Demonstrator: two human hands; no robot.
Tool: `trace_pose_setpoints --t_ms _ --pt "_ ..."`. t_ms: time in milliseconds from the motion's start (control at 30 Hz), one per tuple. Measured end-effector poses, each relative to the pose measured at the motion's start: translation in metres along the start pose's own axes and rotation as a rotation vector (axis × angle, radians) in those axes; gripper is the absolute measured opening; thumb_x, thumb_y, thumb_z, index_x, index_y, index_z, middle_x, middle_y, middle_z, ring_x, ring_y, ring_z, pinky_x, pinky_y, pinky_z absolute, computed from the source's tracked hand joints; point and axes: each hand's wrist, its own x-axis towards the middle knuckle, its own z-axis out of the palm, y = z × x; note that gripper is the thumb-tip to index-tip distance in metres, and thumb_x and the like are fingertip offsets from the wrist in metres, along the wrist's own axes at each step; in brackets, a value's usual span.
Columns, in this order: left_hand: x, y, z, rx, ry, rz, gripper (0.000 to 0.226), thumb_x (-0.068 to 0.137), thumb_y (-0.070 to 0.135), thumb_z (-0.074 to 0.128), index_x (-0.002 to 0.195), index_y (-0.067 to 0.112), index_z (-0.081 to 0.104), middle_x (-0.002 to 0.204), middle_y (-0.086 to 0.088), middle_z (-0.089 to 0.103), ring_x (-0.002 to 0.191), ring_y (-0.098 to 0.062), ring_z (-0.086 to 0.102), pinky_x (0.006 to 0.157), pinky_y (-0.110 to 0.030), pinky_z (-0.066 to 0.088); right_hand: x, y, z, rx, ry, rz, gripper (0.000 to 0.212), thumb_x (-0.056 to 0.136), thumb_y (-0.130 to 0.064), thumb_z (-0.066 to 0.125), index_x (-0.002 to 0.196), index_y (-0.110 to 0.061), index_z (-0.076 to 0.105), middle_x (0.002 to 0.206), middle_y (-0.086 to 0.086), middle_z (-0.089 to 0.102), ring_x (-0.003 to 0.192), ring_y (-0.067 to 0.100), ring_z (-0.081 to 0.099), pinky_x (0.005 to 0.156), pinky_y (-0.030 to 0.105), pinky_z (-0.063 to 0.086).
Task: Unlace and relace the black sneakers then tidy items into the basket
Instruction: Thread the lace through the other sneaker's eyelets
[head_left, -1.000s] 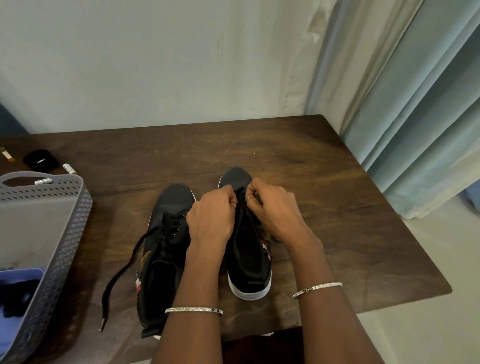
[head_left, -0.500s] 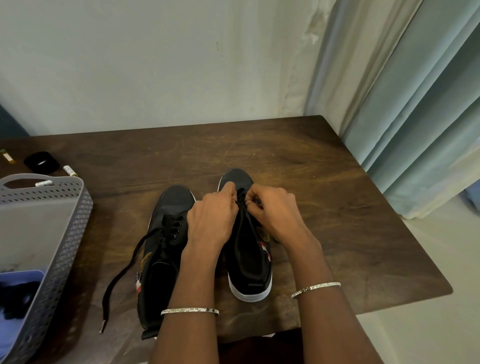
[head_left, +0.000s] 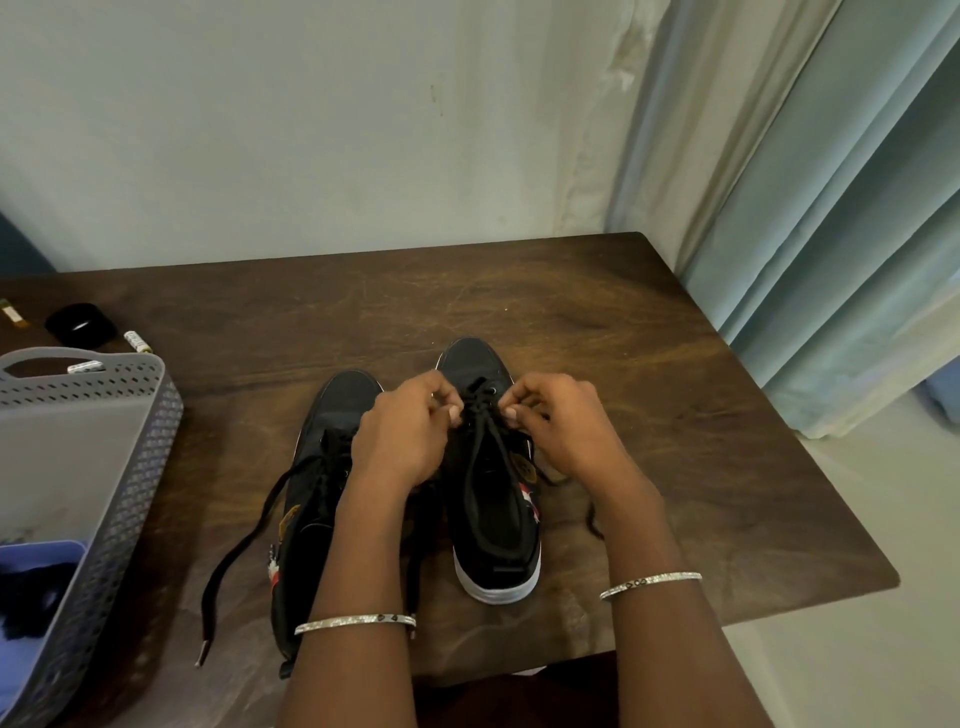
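Two black sneakers stand side by side on the dark wooden table (head_left: 649, 415), toes pointing away from me. Over the right sneaker (head_left: 493, 519), my left hand (head_left: 405, 436) and my right hand (head_left: 566, 431) each pinch a strand of its black lace (head_left: 480, 410) near the lowest eyelets by the toe. The left sneaker (head_left: 332, 415) is partly hidden by my left forearm. Its loose lace end (head_left: 234, 561) trails over the table toward the front left.
A grey perforated basket (head_left: 130, 493) stands at the left edge, holding a blue and black item (head_left: 31, 582). Behind it lie a black round object (head_left: 80, 325) and small white tubes (head_left: 136, 340). A pale curtain (head_left: 831, 234) hangs at the right, close to the table corner.
My hands have drawn slightly apart over the right sneaker's toe end, so the lace between them now shows. Both sneakers stay where they were.
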Motion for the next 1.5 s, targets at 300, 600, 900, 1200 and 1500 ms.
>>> trace_pose_setpoints --t_ms 300,600,900,1200,1500 --pt "0.002 -0.005 -0.004 -0.090 -0.053 0.005 0.013 0.083 0.033 0.080 0.076 0.040 0.072 0.084 0.016 0.072 0.088 -0.005 0.068 0.083 -0.037 0.058 -0.004 0.004 -0.003 0.119 -0.039 -0.033 0.011 0.085 -0.014 0.081 0.088 -0.024 0.080 0.076 -0.013 0.076 0.072 -0.003 0.071 0.072 0.014 0.054" --pt "-0.002 0.000 -0.004 0.041 -0.033 0.115 0.015 0.088 0.027 0.073 0.079 0.036 0.066 0.085 0.015 0.068 0.085 -0.010 0.065 0.079 -0.042 0.057 -0.004 -0.012 -0.003 -0.213 -0.079 -0.067 0.005 0.094 -0.025 0.068 0.093 -0.030 0.067 0.067 -0.020 0.057 0.061 -0.006 0.051 0.061 0.016 0.033" --pt "0.000 -0.002 0.000 0.064 -0.055 0.221 0.017 0.092 0.027 0.065 0.086 0.039 0.054 0.083 0.014 0.063 0.082 -0.014 0.061 0.076 -0.047 0.056 -0.007 -0.011 -0.004 -0.302 -0.054 -0.128 0.004 0.098 -0.028 0.060 0.097 -0.032 0.058 0.094 -0.016 0.061 0.073 0.000 0.048 0.067 0.028 0.032" --pt "-0.004 -0.005 -0.009 -0.085 -0.115 0.177 0.011 0.093 0.031 0.068 0.085 0.037 0.063 0.084 0.011 0.070 0.089 -0.010 0.066 0.087 -0.043 0.054 -0.009 0.008 -0.013 0.126 -0.196 0.055 0.005 0.090 -0.025 0.076 0.091 -0.023 0.079 0.087 -0.004 0.078 0.087 0.010 0.073 0.084 0.030 0.058" --pt "-0.014 -0.009 -0.024 -0.301 -0.311 -0.004 0.010 0.089 0.025 0.074 0.081 0.019 0.075 0.078 0.001 0.077 0.069 0.001 0.064 0.081 -0.032 0.047 -0.009 0.008 -0.011 0.161 -0.142 0.102 0.009 0.090 -0.020 0.073 0.084 -0.017 0.078 0.086 0.001 0.077 0.086 0.018 0.073 0.085 0.038 0.058"
